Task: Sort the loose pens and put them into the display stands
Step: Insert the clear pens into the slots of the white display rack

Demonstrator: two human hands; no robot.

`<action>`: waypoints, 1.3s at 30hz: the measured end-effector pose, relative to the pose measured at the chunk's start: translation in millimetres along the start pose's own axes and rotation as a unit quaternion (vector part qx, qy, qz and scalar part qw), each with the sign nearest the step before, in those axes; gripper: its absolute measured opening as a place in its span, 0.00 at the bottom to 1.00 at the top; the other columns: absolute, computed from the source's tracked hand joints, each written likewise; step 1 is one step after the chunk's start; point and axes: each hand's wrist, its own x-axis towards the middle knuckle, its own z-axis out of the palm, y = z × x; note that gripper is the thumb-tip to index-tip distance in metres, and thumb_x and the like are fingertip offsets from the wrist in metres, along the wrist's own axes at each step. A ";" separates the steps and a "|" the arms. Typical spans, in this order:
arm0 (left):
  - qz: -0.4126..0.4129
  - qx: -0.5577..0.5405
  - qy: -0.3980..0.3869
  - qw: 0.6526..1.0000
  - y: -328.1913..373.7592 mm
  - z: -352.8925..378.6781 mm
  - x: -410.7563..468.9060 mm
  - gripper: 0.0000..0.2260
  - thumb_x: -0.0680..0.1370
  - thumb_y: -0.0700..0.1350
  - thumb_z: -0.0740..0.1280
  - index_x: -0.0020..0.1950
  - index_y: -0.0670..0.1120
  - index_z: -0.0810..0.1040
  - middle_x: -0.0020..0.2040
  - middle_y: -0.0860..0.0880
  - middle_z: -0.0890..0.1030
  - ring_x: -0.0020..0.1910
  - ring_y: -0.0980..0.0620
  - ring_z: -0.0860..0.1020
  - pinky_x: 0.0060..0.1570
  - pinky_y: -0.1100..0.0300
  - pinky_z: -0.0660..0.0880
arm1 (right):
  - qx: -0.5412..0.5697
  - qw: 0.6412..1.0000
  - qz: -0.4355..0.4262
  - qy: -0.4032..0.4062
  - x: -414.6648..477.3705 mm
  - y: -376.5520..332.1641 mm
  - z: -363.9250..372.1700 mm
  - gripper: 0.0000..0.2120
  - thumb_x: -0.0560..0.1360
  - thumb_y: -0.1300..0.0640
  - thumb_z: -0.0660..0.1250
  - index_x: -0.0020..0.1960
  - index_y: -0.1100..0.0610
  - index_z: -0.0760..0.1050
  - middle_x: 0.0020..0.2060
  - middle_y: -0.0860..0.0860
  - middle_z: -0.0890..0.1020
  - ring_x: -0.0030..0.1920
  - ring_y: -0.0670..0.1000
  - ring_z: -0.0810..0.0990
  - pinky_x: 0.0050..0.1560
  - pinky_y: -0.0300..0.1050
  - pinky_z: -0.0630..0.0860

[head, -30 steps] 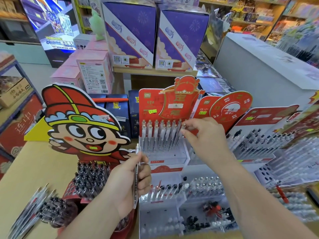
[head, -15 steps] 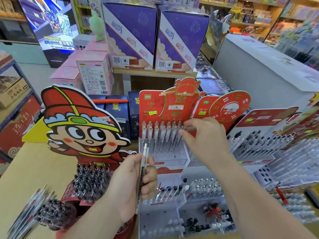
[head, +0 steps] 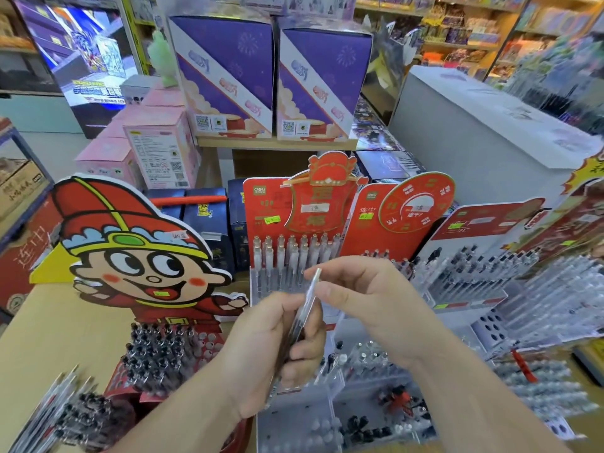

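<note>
Head view: two hands, one clear pen (head: 313, 287); left hand (head: 271, 348) grips its barrel upright, right hand (head: 369, 299) pinches its top.

left hand (head: 281, 348): fingers curled round the lower half of the pen (head: 312, 287), holding it near upright, top tilted right | left forearm: bare, rising from below-left of the pen | right hand (head: 369, 302): right of the pen, thumb and forefinger pinching its top end, other fingers loosely bent | right forearm: bare, running down-right from the pen
</note>
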 end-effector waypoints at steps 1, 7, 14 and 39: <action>0.007 0.013 0.013 1.000 -0.6 2.7 1.8 0.15 0.78 0.52 0.58 0.35 0.45 0.70 0.29 0.45 0.60 0.24 0.51 0.57 0.26 0.59 0.55 | -0.002 1.000 0.000 0.008 0.1 1.3 -1.3 0.05 0.75 0.57 0.71 0.49 0.54 0.84 0.40 0.56 0.86 0.45 0.51 0.84 0.53 0.40 0.78; 0.084 0.100 0.131 0.983 -4.9 -1.9 18.0 0.12 0.81 0.49 0.63 0.43 0.45 0.82 0.38 0.42 0.80 0.34 0.43 0.79 0.33 0.51 0.76 | 0.032 0.997 -0.001 0.077 4.8 -6.8 -21.2 0.07 0.75 0.64 0.70 0.52 0.59 0.83 0.45 0.53 0.87 0.46 0.47 0.85 0.47 0.35 0.77; 0.168 0.412 0.352 0.824 -24.0 -43.4 15.6 0.07 0.79 0.51 0.69 0.56 0.54 0.77 0.52 0.59 0.77 0.51 0.60 0.76 0.52 0.60 0.74 | -0.162 0.950 -0.115 0.242 23.8 -7.8 -52.7 0.09 0.76 0.62 0.73 0.49 0.48 0.83 0.40 0.44 0.86 0.44 0.43 0.84 0.48 0.34 0.78; 0.261 0.597 0.344 0.676 -57.1 -84.6 40.3 0.12 0.68 0.41 0.81 0.49 0.40 0.86 0.48 0.49 0.81 0.35 0.58 0.72 0.39 0.67 0.71 | -0.544 0.816 -0.005 0.195 56.6 31.9 -28.0 0.10 0.77 0.48 0.71 0.57 0.48 0.84 0.47 0.45 0.86 0.57 0.53 0.77 0.59 0.54 0.72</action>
